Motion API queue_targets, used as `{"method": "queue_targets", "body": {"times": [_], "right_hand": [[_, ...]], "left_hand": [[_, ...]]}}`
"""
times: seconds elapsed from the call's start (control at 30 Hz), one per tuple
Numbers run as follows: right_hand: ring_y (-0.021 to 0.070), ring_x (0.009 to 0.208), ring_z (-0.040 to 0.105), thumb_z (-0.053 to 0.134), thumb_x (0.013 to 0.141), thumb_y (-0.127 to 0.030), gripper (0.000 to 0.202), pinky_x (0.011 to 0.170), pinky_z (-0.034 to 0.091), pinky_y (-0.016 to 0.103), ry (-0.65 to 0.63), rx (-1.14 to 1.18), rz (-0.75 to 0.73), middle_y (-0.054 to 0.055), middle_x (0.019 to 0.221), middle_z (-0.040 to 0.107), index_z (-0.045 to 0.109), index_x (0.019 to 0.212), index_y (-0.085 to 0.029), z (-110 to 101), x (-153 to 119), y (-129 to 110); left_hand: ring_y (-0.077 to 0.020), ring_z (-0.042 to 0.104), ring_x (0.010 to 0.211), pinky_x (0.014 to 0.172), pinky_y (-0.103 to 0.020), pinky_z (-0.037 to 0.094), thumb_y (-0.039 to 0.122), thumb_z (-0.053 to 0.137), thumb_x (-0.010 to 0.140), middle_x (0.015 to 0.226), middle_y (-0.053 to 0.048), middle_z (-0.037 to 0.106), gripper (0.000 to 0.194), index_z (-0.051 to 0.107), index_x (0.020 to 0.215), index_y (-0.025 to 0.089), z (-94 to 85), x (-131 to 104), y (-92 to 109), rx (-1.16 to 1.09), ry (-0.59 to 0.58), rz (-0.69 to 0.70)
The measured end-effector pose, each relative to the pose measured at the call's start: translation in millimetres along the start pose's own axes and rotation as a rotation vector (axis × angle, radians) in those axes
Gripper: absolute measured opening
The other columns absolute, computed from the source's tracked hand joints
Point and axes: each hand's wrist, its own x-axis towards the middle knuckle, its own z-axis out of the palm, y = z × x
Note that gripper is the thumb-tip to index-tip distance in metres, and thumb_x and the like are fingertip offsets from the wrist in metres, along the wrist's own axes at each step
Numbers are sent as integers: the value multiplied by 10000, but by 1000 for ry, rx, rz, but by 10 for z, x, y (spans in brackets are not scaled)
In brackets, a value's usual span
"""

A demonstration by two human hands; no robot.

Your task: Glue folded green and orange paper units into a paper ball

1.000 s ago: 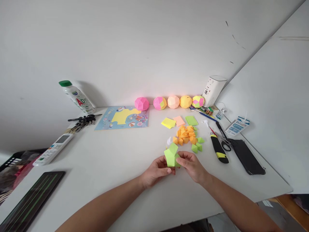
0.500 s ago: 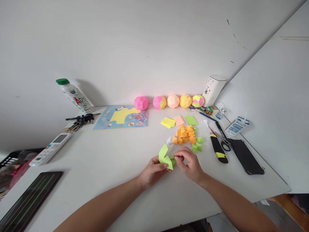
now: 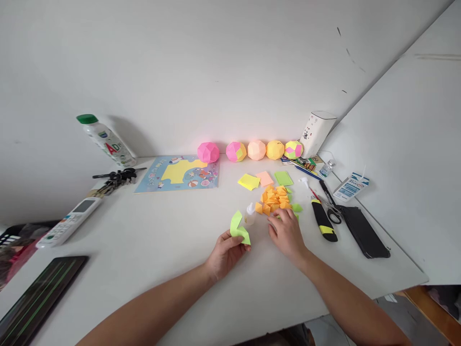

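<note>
A white table (image 3: 162, 269) stretches against a pale wall as a person's two forearms reach in from its near edge, the left forearm (image 3: 158, 300) slanting inward from one side and the right forearm (image 3: 345, 293) from the other. Along the wall sits a row of faceted paper balls (image 3: 256, 150). The right hand (image 3: 288, 238) bends palm down at the near side of a heap of folded orange paper pieces (image 3: 274, 198), its fingers curled and its thumb apart from the forefinger; whether the fingertips touch a piece cannot be told. The left hand (image 3: 226, 253) turns partly upward above the table, thumb on top and fingers beneath, clamped on a folded green paper (image 3: 237, 230) whose upper flap stands free. Just beyond that paper stands a small white-capped bottle (image 3: 249, 217), and a little green piece (image 3: 297, 207) lies beside the heap.
</note>
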Motion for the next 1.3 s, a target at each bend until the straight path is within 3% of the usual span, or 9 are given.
{"method": "queue_targets", "body": {"times": [0.13, 0.2, 0.27, 0.47, 0.67, 0.8, 0.9, 1.07, 1.3], "right_hand": [[297, 1125, 477, 558, 819, -178, 480, 928, 445, 476, 78, 314, -81, 123, 1153, 536, 445, 1283, -224, 153, 52, -69], [312, 1255, 384, 576, 819, -195, 638, 1007, 389, 504, 40, 394, -90, 148, 1305, 455, 285, 1386, -219, 258, 93, -100], [309, 1299, 336, 588, 818, -210, 688, 1035, 365, 502, -18, 458, -91, 160, 1355, 415, 231, 1406, -210, 349, 137, -106], [272, 1093, 519, 554, 825, -194, 396, 916, 461, 454, -68, 632, -71, 112, 1118, 559, 466, 1210, -226, 363, 184, -90], [256, 1151, 489, 553, 854, -286, 459, 919, 459, 398, 16, 904, 133, 115, 1231, 493, 406, 1287, -246, -44, 91, -107], [232, 1031, 548, 633, 802, -305, 407, 826, 491, 359, 140, 1032, 301, 81, 1115, 547, 473, 1173, -255, -298, 35, -85], [203, 837, 576, 627, 798, -323, 284, 678, 494, 319, 176, 1023, 294, 64, 988, 562, 541, 1051, -228, -418, 18, -63], [169, 708, 524, 623, 776, -312, 197, 573, 443, 269, 296, 905, 168, 30, 855, 531, 564, 942, -224, -522, -10, -63], [114, 515, 432, 615, 751, -263, 182, 446, 365, 226, 189, 931, 199, -26, 705, 480, 500, 889, -233, -603, -33, -169]], "left_hand": [[-141, 544, 644, 651, -291, 450, 169, 693, 663, 696, -36, 616, 79, 650, 715, 128, -10, 2, -10, 6, -21, 5], [-144, 546, 653, 654, -291, 452, 164, 687, 666, 699, -39, 617, 77, 653, 723, 126, -14, 6, -13, 10, -33, 6], [-142, 545, 647, 654, -288, 451, 160, 682, 667, 691, -37, 613, 77, 654, 729, 124, -15, 10, -12, 14, -46, 0], [-146, 554, 667, 685, -289, 443, 152, 681, 659, 707, -45, 620, 105, 657, 756, 118, 2, 7, 6, 30, -98, -31], [-150, 564, 683, 710, -286, 426, 161, 704, 642, 702, -53, 648, 104, 671, 731, 118, 10, -2, 31, 82, -130, -44], [-168, 591, 718, 752, -300, 421, 181, 719, 636, 724, -65, 673, 128, 679, 741, 121, -4, 3, 56, 94, -176, -94], [-177, 605, 721, 755, -312, 422, 193, 737, 619, 739, -64, 679, 172, 680, 768, 127, -12, 10, 73, 88, -192, -131], [-174, 604, 686, 701, -309, 434, 210, 756, 613, 725, -55, 668, 253, 683, 841, 129, -8, 10, 92, 100, -189, -190], [-161, 585, 626, 623, -279, 425, 244, 749, 621, 653, -51, 654, 212, 669, 775, 124, -10, 11, 94, 99, -179, -201]]}}
